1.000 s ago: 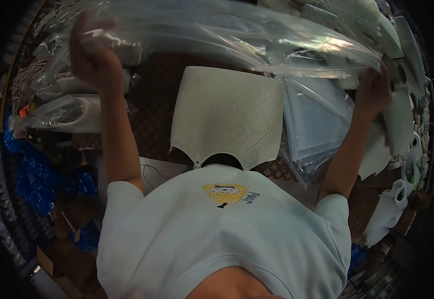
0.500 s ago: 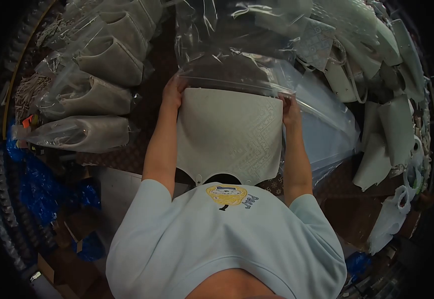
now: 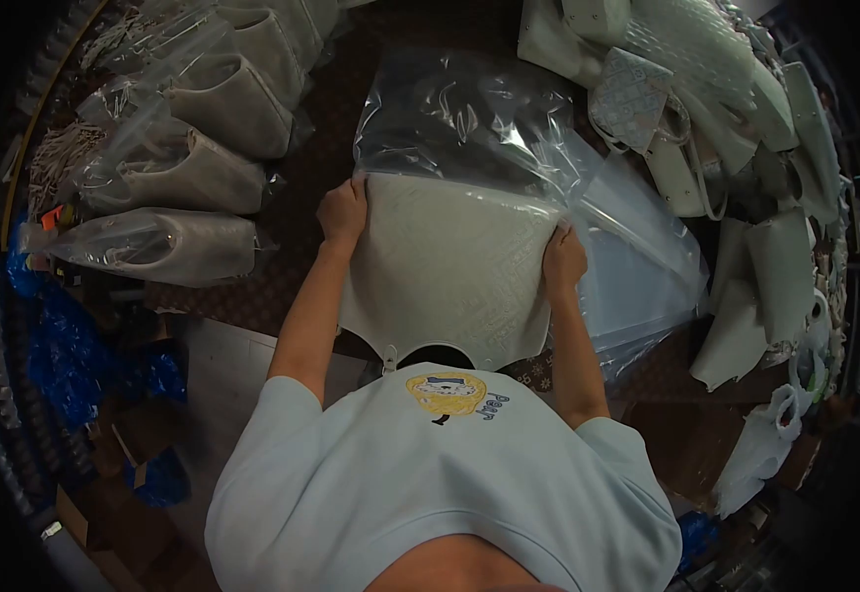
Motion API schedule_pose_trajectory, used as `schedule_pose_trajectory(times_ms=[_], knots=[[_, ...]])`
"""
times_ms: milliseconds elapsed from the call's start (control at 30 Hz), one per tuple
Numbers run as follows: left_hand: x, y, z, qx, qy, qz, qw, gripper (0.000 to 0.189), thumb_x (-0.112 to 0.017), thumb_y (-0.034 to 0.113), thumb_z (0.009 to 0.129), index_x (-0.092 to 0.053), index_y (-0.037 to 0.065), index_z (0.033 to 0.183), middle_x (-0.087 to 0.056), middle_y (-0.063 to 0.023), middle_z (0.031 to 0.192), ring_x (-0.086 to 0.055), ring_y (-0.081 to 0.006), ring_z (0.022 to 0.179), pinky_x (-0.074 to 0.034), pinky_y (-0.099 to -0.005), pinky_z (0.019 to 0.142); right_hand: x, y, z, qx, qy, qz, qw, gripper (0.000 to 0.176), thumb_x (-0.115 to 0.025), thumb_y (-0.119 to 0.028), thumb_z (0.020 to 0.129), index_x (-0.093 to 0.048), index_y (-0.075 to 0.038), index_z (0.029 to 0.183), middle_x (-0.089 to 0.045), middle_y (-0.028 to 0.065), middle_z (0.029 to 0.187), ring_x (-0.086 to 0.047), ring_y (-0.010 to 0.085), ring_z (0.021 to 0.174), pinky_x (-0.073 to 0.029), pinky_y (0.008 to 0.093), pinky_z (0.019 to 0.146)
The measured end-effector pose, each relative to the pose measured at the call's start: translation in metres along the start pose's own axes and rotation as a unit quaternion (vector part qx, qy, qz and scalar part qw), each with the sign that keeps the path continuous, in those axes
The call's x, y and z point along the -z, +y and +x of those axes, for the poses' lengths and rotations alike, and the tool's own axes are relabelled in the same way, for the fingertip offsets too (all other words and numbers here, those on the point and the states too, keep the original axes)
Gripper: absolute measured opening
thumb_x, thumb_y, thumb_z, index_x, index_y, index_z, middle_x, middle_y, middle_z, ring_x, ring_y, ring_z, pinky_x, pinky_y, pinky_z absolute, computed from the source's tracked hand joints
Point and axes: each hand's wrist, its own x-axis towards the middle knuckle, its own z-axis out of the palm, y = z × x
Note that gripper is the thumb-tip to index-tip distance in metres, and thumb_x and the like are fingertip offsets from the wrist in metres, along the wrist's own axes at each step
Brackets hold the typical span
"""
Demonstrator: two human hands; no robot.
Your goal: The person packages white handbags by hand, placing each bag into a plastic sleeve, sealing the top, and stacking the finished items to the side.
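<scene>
While both arms stretch forward over a brown patterned tabletop (image 3: 277,247), a pale embossed panel (image 3: 449,276) lies flat between the hands, its curved cutout toward the person's shirt (image 3: 440,474). From the panel's far edge extends a clear plastic sleeve (image 3: 464,113), creased and shiny, overlapping that edge; how much of the panel lies within it I cannot tell. At the panel's far left corner, the left hand (image 3: 343,210) has its fingers curled in a narrow grip on the sleeve's border. On the panel's right side, just below the far right corner, the right hand (image 3: 565,259) makes a similar narrow grip on the plastic. Whether either hand also pinches the panel itself is hidden by the fingers. Just right of the panel, partly behind the right forearm, flat plastic sleeves (image 3: 637,276) overlap one another. Left of the panel, well apart from it, pale bags in clear wrapping (image 3: 208,247) stand in a row running away from the person. Beyond the panel to the far right, loose pale bags (image 3: 676,178) are heaped together, with a patterned pouch (image 3: 632,99) among them. Blue plastic (image 3: 74,365) lies well left of the panel and nearer the person.
</scene>
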Motion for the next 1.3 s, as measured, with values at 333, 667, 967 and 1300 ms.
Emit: schedule_pose_trajectory(times_ms=[333, 667, 967, 1300], knots=[[-0.018, -0.040, -0.020, 0.046, -0.030, -0.279, 0.959, 0.026, -0.045, 0.018, 0.091, -0.061, -0.002, 0.096, -0.062, -0.0195, 0.080, -0.061, -0.0197, 0.072, -0.045, -0.0338, 0.067, -0.036, 0.052, 0.011, 0.055, -0.037, 0.306, 0.950, 0.025, -0.045, -0.021, 0.091, -0.061, -0.002, 0.096, -0.063, 0.0188, 0.082, -0.061, 0.0281, 0.073, -0.045, 0.0362, 0.066], [0.042, -0.079, -0.187, 0.243, -0.093, -0.268, 0.928, 0.021, -0.043, 0.007, 0.086, -0.056, -0.005, 0.098, -0.063, -0.0096, 0.087, -0.053, -0.0121, 0.083, -0.041, -0.0293, 0.077, 0.015, 0.135, -0.143, 0.045, -0.121, 0.206, 0.970, 0.031, -0.043, -0.026, 0.093, -0.057, 0.000, 0.100, -0.060, 0.0181, 0.076, -0.059, 0.0232, 0.072, -0.045, 0.0360, 0.066], [0.243, 0.064, -0.086, 0.044, -0.110, -0.177, 0.977, 0.035, -0.047, 0.025, 0.087, -0.056, -0.001, 0.066, -0.052, -0.0069, 0.051, -0.051, -0.0109, 0.044, -0.038, -0.0246, 0.044, 0.209, -0.025, -0.027, 0.129, -0.115, 0.248, 0.953, 0.046, -0.046, -0.034, 0.092, -0.061, 0.003, 0.069, -0.056, 0.0044, 0.053, -0.053, 0.0092, 0.050, -0.040, 0.0224, 0.048], [0.299, 0.098, -0.036, 0.085, -0.139, -0.142, 0.976, 0.035, -0.043, 0.023, 0.080, -0.052, 0.000, 0.056, -0.051, -0.0073, 0.046, -0.050, -0.0120, 0.041, -0.037, -0.0239, 0.043, 0.278, -0.094, 0.019, 0.188, -0.190, 0.143, 0.953, 0.043, -0.054, -0.033, 0.087, -0.062, 0.003, 0.066, -0.055, 0.0050, 0.053, -0.053, 0.0097, 0.047, -0.040, 0.0234, 0.044]])
